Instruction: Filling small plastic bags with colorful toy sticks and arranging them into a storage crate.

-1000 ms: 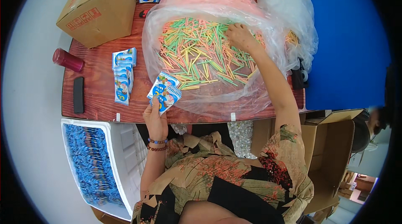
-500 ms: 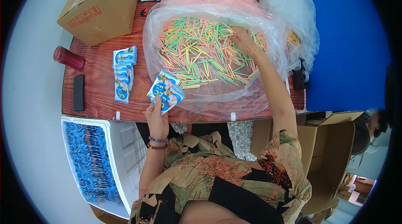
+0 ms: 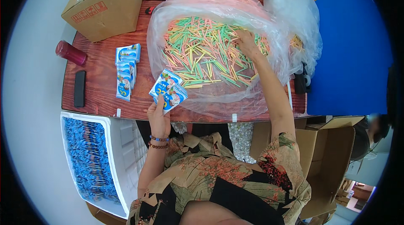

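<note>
My left hand (image 3: 158, 113) is closed on a few small blue-and-white printed packets (image 3: 168, 92), fanned out over the table's near edge. To the right of them, a large clear plastic bag (image 3: 158, 56) lies spread open around a heap of thin pink, yellow and green sticks (image 3: 202, 52). At the heap's right side, my right hand (image 3: 248, 44) reaches in with bent fingers touching the sticks. Its fingertips are partly hidden, so I cannot see whether they grip any. More packets (image 3: 125, 71) lie overlapping in a row left of the bag.
A cardboard box (image 3: 105, 6), a dark red cup (image 3: 71, 52) and a black oblong case (image 3: 80, 89) stand at left. Below them, a white foam box (image 3: 107, 162) holds many blue packets. A blue panel (image 3: 349, 48) and an open carton (image 3: 328, 162) are at right.
The whole view has shifted slightly. My left hand still holds the packets, and my right hand stays at the heap's right side with its fingers a little more drawn in.
</note>
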A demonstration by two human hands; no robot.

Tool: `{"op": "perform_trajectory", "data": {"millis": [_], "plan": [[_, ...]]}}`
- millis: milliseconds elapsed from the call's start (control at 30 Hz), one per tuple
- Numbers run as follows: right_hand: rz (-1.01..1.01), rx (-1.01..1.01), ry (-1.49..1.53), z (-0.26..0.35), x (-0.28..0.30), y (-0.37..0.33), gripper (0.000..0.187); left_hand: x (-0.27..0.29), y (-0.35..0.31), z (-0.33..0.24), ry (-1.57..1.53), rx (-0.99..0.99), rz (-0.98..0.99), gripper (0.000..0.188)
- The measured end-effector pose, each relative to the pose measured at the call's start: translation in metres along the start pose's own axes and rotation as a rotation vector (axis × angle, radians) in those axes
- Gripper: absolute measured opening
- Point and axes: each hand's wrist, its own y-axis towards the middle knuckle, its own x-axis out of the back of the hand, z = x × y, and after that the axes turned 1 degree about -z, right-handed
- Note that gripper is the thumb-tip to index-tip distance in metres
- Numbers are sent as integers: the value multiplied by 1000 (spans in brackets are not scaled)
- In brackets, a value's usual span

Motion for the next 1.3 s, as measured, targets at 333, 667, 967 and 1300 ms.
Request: {"op": "perform_trajectory", "data": {"millis": [333, 667, 967, 1300], "plan": [[28, -323, 492, 15, 7, 5, 26, 4, 0, 3, -20, -1, 7, 25], [-237, -318, 1228, 119, -19, -25, 33, -8, -5, -1, -44, 2, 2, 21], [-138, -134, 432, 121, -39, -44, 20, 2, -6, 0, -41, -7, 39, 22], [-312, -129, 429, 108, -50, -48, 18, -9, -8, 0, -53, 15, -3, 18]]}}
